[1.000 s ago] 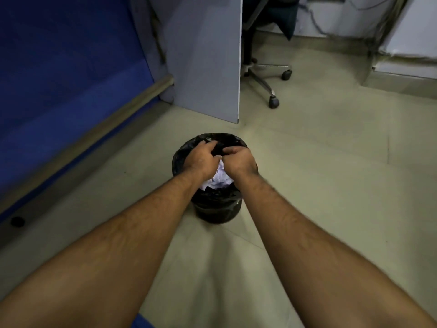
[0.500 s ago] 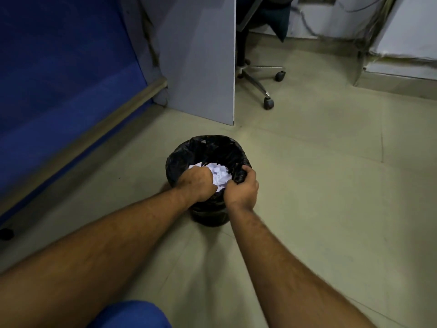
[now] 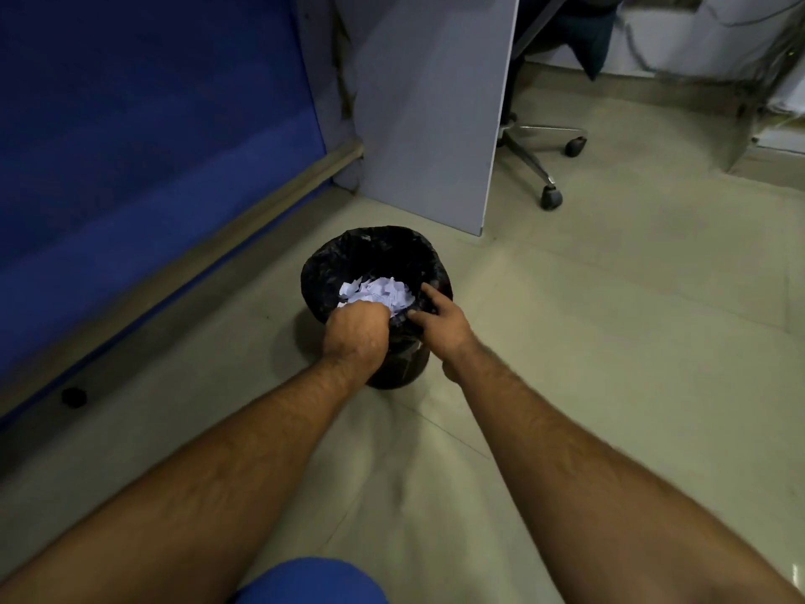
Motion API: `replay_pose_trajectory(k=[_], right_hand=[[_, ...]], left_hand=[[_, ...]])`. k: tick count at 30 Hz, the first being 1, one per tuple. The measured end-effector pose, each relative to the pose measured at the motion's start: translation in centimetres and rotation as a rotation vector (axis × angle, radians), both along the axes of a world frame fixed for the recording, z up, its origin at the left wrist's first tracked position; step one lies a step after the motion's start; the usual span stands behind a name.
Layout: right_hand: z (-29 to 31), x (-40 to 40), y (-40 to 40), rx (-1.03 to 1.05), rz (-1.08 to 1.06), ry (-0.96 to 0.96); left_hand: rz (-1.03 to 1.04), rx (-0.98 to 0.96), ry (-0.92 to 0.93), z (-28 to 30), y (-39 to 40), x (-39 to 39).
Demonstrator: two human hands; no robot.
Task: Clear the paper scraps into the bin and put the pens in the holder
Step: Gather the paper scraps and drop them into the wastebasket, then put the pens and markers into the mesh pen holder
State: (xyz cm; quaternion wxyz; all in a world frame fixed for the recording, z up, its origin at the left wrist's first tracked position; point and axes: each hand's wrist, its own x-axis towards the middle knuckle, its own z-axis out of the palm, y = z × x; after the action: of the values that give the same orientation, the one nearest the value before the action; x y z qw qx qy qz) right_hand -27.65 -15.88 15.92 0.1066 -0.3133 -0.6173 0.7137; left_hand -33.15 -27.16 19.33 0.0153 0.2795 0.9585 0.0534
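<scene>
Paper scraps (image 3: pixel 378 293), crumpled white, heap inside the round upright bin (image 3: pixel 370 250) with its glossy black liner; left hand (image 3: pixel 356 332) grip curled among them, contents hidden; right hand (image 3: pixel 440 325) grip loose, fingers on the rim.

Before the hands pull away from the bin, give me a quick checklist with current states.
1. Paper scraps inside the bin: ok, white pile sits within the black liner.
2. Left hand emptied: cannot tell, fingers curl down into the bin, hidden.
3. Right hand free of paper: ok, fingers spread at the rim, nothing held.
4. Scraps spilled on the floor: ok, none visible around the bin.
5. Bin upright: ok.
6. Pens and holder: cannot tell, not in view.
</scene>
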Motion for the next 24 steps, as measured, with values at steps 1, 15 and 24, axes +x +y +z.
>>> replay_pose_trajectory(k=[1,15,24], right_hand=[[0.5,-0.1,-0.1,-0.021,0.033,0.011],[19.5,3.7,3.7,0.045,-0.311,-0.101],[46.6,6.7,0.1,0.089,-0.261,-0.037]], left_hand=[[0.018,0.015,0.006,0.4,-0.1,0.0],[0.130,0.343,-0.298,17.9,4.5,3.5],[0.101,0.425,-0.330,44.0,0.6,8.1]])
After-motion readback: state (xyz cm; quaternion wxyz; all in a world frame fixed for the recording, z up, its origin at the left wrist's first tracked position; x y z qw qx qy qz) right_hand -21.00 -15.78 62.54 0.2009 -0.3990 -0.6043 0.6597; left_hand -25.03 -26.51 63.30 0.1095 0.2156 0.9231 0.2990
